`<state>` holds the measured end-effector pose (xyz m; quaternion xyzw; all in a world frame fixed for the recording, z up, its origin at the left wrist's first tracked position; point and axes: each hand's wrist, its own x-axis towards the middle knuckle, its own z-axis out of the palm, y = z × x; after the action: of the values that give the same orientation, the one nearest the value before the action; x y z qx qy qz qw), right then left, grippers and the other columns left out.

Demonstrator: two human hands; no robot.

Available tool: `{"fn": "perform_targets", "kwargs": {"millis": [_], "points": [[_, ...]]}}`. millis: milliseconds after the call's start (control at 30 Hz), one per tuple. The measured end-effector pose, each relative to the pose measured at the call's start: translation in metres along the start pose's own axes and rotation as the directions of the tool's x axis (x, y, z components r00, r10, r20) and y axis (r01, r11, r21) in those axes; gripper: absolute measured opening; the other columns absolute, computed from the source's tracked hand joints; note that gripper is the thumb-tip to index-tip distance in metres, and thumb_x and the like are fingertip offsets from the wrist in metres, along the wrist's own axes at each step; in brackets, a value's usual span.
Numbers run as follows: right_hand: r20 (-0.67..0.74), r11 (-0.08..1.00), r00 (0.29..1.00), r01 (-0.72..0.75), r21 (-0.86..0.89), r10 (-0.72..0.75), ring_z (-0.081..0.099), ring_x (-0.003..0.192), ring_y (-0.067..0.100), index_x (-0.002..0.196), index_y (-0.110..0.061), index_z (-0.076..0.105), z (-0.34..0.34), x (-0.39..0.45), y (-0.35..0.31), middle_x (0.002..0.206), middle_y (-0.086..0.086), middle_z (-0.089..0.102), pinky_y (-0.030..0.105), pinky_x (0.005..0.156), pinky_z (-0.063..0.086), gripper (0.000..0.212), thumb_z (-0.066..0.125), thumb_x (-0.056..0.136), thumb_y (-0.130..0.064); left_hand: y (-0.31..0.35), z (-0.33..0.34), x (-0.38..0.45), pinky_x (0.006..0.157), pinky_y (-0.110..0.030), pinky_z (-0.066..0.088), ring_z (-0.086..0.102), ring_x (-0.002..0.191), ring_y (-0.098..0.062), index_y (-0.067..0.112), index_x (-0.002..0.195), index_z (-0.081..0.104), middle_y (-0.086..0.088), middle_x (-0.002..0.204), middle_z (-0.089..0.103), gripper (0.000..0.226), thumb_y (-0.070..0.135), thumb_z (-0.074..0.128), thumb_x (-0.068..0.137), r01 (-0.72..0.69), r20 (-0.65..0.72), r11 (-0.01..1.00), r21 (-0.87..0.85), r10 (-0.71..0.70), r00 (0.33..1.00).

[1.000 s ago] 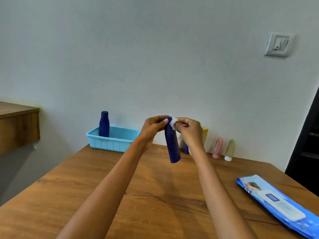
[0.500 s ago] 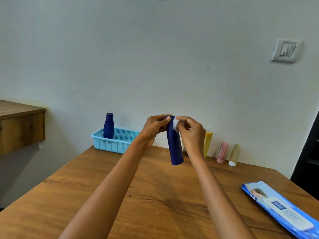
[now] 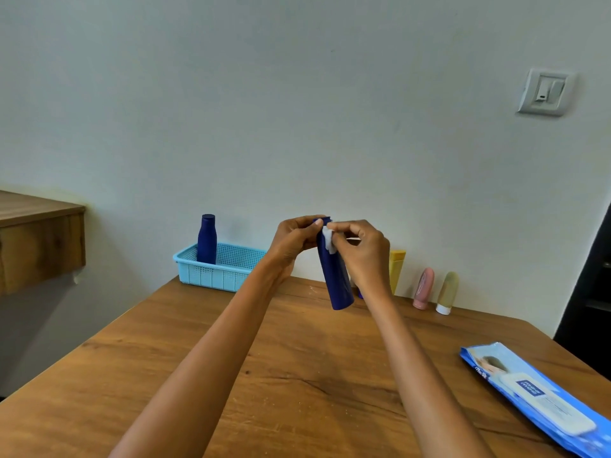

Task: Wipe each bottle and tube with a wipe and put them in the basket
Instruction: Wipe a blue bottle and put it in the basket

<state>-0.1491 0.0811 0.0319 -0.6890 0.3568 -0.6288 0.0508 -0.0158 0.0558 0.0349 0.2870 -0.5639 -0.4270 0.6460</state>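
Note:
A dark blue bottle point(image 3: 337, 282) hangs in the air above the wooden table point(image 3: 297, 375), its cap end up. My left hand point(image 3: 292, 241) grips it near the cap. My right hand point(image 3: 362, 251) pinches a small white wipe point(image 3: 328, 238) against the bottle's upper side. Another dark blue bottle point(image 3: 207, 239) stands upright in the light blue basket point(image 3: 218, 274) at the table's far left. By the wall stand a yellow tube point(image 3: 396, 267), a pink tube point(image 3: 424, 288) and an olive tube point(image 3: 447, 292) with a white cap.
A blue pack of wipes point(image 3: 535, 395) lies flat at the table's right front edge. A wooden shelf point(image 3: 36, 239) juts out at the left. A wall switch point(image 3: 545, 92) sits high on the right, and a dark doorway borders the right edge.
The wipe has slid a little down from the bottle's cap onto its upper side. Both hands keep their hold and the bottle stays in the same spot.

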Motion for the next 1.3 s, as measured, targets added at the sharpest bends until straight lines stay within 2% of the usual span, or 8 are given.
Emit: {"fn": "perform_targets", "kwargs": {"millis": [233,400,533,767,867,1067,1167,1300], "points": [[0.224,0.985,0.959,-0.159,-0.072,0.171,0.06,0.08,0.004,0.082,-0.019,0.07,0.0,-0.007,0.01,0.087,-0.015,0.064,0.01,0.062,0.042,0.005,0.069,0.079,-0.015,0.002,-0.018,0.001,0.073,-0.021,0.055,0.066,0.083,-0.017,0.005,0.109,0.064,-0.007,0.09,0.068,0.02,0.012,0.057,0.092,-0.01,-0.127,0.998,-0.059,0.003,0.992],[0.077,0.966,0.963,-0.256,-0.02,0.257,0.062,0.089,0.01,0.1,-0.009,0.069,0.0,-0.007,0.013,0.101,0.0,0.069,0.011,0.068,0.045,0.016,0.057,0.091,-0.013,0.001,-0.016,-0.001,0.07,-0.02,0.055,0.066,0.082,-0.015,0.007,0.108,0.063,-0.007,0.091,0.068,0.019,0.014,0.056,0.093,0.019,-0.07,0.999,-0.033,-0.021,0.997],[0.022,0.994,0.994,-0.108,-0.034,0.109,0.059,0.084,0.005,0.097,-0.011,0.071,0.006,-0.008,0.001,0.097,-0.003,0.067,0.006,0.066,0.043,0.013,0.062,0.088,-0.016,0.004,-0.012,0.0,0.07,-0.019,0.054,0.067,0.078,-0.013,0.007,0.108,0.062,-0.007,0.089,0.068,0.019,0.014,0.055,0.093,0.005,-0.07,0.999,-0.036,-0.008,0.998],[0.34,0.955,0.893,-0.265,-0.134,0.295,0.059,0.073,0.001,0.082,-0.02,0.068,0.007,-0.011,0.008,0.079,-0.015,0.063,0.008,0.058,0.041,0.007,0.068,0.08,-0.013,0.005,-0.03,-0.001,0.073,-0.019,0.056,0.064,0.08,-0.014,0.008,0.106,0.063,-0.006,0.089,0.066,0.016,0.011,0.054,0.093,-0.016,-0.15,0.999,-0.032,0.011,0.989],[0.26,0.95,0.915,-0.286,-0.126,0.31,0.058,0.076,0.003,0.087,-0.014,0.068,0.006,-0.013,0.014,0.086,-0.007,0.066,0.011,0.06,0.041,0.007,0.064,0.083,-0.01,0.001,-0.029,0.0,0.072,-0.02,0.055,0.065,0.082,-0.014,0.009,0.107,0.063,-0.005,0.09,0.067,0.016,0.013,0.055,0.093,0.002,-0.142,1.0,-0.028,-0.006,0.99],[0.066,0.992,0.995,-0.066,-0.106,0.073,0.056,0.082,0.002,0.094,-0.013,0.07,0.011,-0.009,0.002,0.097,-0.004,0.061,0.006,0.067,0.042,0.012,0.062,0.086,-0.01,-0.008,-0.011,0.0,0.066,-0.016,0.053,0.069,0.071,-0.008,0.006,0.106,0.064,-0.006,0.084,0.069,0.017,0.012,0.056,0.092,0.007,-0.105,1.0,-0.019,-0.009,0.994],[0.181,0.989,0.98,-0.061,-0.134,0.084,0.056,0.077,0.001,0.085,-0.017,0.071,0.01,-0.008,0.002,0.09,-0.011,0.06,0.005,0.061,0.04,0.009,0.067,0.079,-0.012,-0.008,-0.015,0.002,0.066,-0.018,0.054,0.069,0.072,-0.012,0.006,0.106,0.064,-0.006,0.084,0.069,0.016,0.012,0.057,0.092,0.001,-0.174,0.999,-0.047,-0.009,0.985],[0.399,0.947,0.859,-0.277,-0.164,0.321,0.062,0.074,0.005,0.07,-0.024,0.067,0.003,-0.01,0.014,0.076,-0.015,0.065,0.013,0.059,0.044,0.015,0.07,0.072,-0.009,-0.006,-0.03,0.002,0.071,-0.02,0.055,0.067,0.079,-0.012,0.011,0.102,0.065,-0.003,0.087,0.069,0.013,0.013,0.057,0.092,-0.01,-0.246,0.998,-0.058,-0.004,0.969]]}}
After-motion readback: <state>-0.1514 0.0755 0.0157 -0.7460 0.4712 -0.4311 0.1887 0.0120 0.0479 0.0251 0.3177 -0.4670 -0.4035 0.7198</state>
